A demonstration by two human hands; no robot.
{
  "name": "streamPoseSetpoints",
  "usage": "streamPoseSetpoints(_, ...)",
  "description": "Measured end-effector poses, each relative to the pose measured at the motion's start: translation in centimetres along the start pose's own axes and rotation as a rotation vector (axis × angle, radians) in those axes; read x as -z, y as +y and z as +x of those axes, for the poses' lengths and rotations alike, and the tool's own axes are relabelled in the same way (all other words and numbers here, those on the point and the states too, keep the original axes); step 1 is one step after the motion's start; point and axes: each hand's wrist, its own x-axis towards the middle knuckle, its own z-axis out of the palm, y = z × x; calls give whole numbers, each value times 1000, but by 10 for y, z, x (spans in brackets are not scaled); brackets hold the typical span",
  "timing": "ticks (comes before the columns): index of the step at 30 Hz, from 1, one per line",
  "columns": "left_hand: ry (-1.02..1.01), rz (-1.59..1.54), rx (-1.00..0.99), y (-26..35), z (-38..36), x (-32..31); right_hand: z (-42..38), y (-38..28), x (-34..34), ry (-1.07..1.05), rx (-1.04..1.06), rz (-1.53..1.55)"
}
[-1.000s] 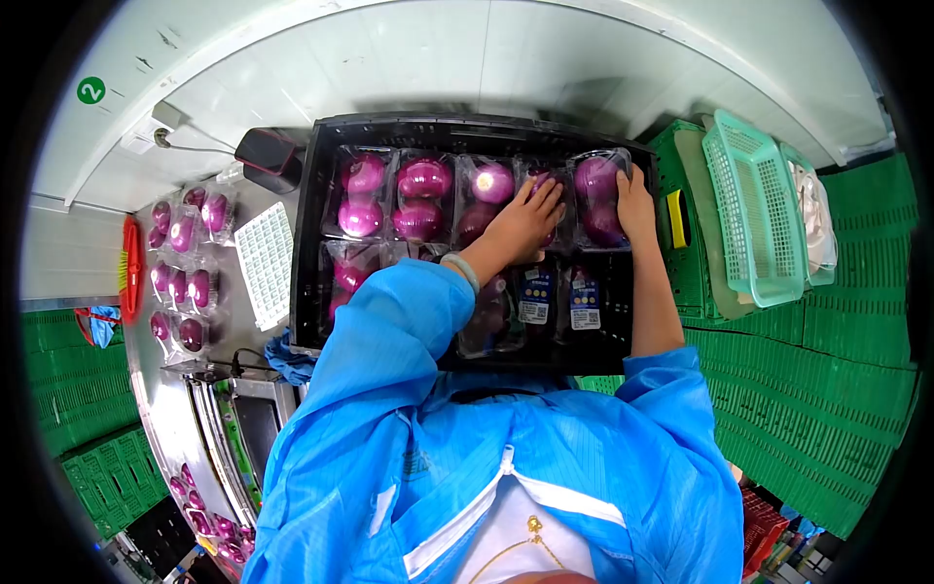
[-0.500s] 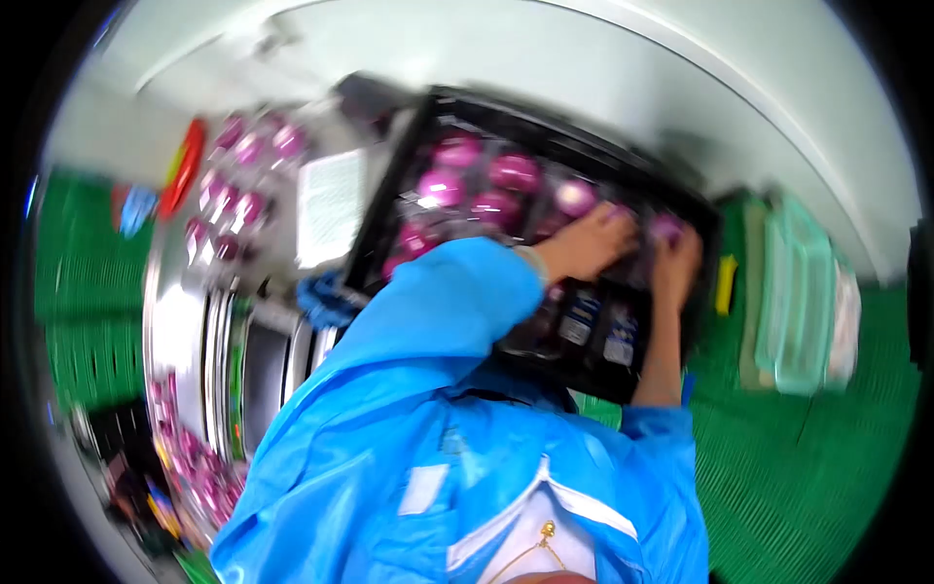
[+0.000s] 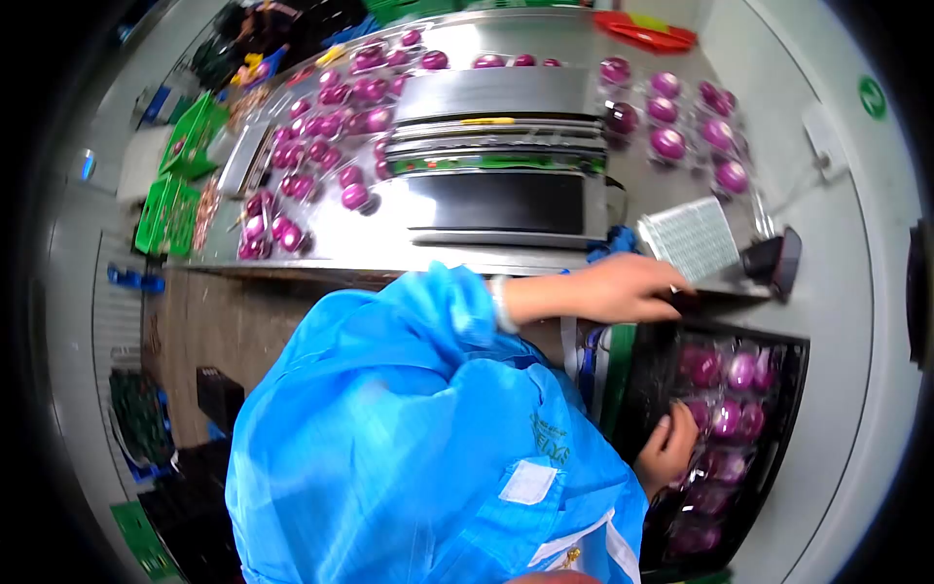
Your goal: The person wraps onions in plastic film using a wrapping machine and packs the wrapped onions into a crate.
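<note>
Your jkt (image 3: 389, 477): brt blue, w/ wht patch (image 3: 528, 482) & dk grn lettering (image 3: 550, 438). Your wristband (image 3: 502, 304): off-wht. Your big crate (image 3: 650, 389): blk. Crate onions (image 3: 726, 419): purple-magenta, thru clr wrap. Your worktop (image 3: 355, 238): silver-gry. Worktop onions (image 3: 667, 143): purple, some dkr. Tray (image 3: 693, 238): wht, gry grid patt. Small crates (image 3: 167, 216): brt grn. Wall badge (image 3: 872, 97): grn, wht mark. Wall (image 3: 890, 234): pale gry-wht. Floor (image 3: 219, 311): brn.
</note>
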Motion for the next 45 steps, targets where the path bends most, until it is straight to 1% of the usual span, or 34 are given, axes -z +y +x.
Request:
streamPoseSetpoints(1,80,90,133,-21,-34,33,17,-21,-14,-100,151,-36)
streamPoseSetpoints(2,159,86,348,-40,-70,63,28,-30,-30,-143,244,-71)
streamPoseSetpoints(4,289,231,623,-74,-155,124,48,-50,-55,-204,251,-74)
streamPoseSetpoints(5,386,213,796,-87,-197,150,58,-56,-66,-221,241,-67)
streamPoseSetpoints(6,568,120,906,-112,-247,169,66,-63,-76,-254,231,-107)
streamPoseSetpoints(7,719,116,904,-144,-304,186,74,-69,-86,-284,231,-138)
streamPoseSetpoints(8,886,45,947,-152,-346,205,81,-73,-97,-314,248,-151)
streamPoseSetpoints(9,1036,156,1038,-178,-396,219,89,-79,-108,-337,262,-164)
streamPoseSetpoints(10,1164,277,1205,-171,-414,237,96,-87,-118,-374,282,-177)
streamPoseSetpoints(11,1268,369,1318,-180,-440,253,104,-97,-128,-409,301,-186)
streamPoseSetpoints(13,1256,574,1446,-224,-507,277,117,-124,-154,-477,333,-168)
streamPoseSetpoints(15,1279,308,1527,-266,-546,301,125,-154,-180,-531,390,-117)
streamPoseSetpoints(17,995,302,1496,-292,-564,317,132,-184,-205,-587,430,-96)
streamPoseSetpoints(19,1059,122,1607,-313,-562,322,137,-204,-227,-657,449,-55)
streamPoseSetpoints(20,1364,-36,1487,-290,-531,326,138,-211,-234,-686,466,-58)
streamPoseSetpoints(23,1281,81,1475,-285,-524,330,141,-223,-252,-778,513,-88)
streamPoseSetpoints(24,1330,-55,1417,-295,-532,326,142,-220,-257,-802,533,-110)
streamPoseSetpoints(25,1430,-252,1319,-284,-525,327,145,-219,-260,-826,554,-134)
streamPoseSetpoints(27,1598,-643,1090,-241,-504,332,152,-224,-264,-821,590,-147)
streamPoseSetpoints(29,1667,-791,974,-223,-513,321,161,-229,-269,-845,616,-167)
streamPoseSetpoints(30,1559,-888,922,-218,-530,312,165,-229,-273,-841,634,-156)
streamPoseSetpoints(31,1627,-900,967,-196,-518,315,170,-231,-276,-862,643,-150)
streamPoseSetpoints(33,1648,-801,932,-177,-522,310,182,-235,-286,-904,653,-137)
streamPoseSetpoints(35,1455,-519,783,-176,-539,316,197,-236,-300,-921,729,-71)
streamPoseSetpoints(37,1469,-548,892,-114,-457,364,214,-247,-313,-916,781,21)
streamPoseSetpoints(39,1284,-580,785,-113,-430,392,237,-266,-325,-887,796,104)
streamPoseSetpoints(40,1192,-587,789,-107,-398,405,251,-278,-328,-839,782,173)
streamPoseSetpoints(41,1103,-583,783,-103,-364,420,266,-289,-331,-810,727,222)
streamPoseSetpoints(42,1026,-615,780,-108,-334,428,280,-287,-344,-722,715,310)
streamPoseSetpoints(43,942,-658,768,-122,-315,435,299,-304,-341,-859,441,461)
streamPoseSetpoints(45,779,-734,784,-146,-254,446,336,-305,-364,-843,275,643)
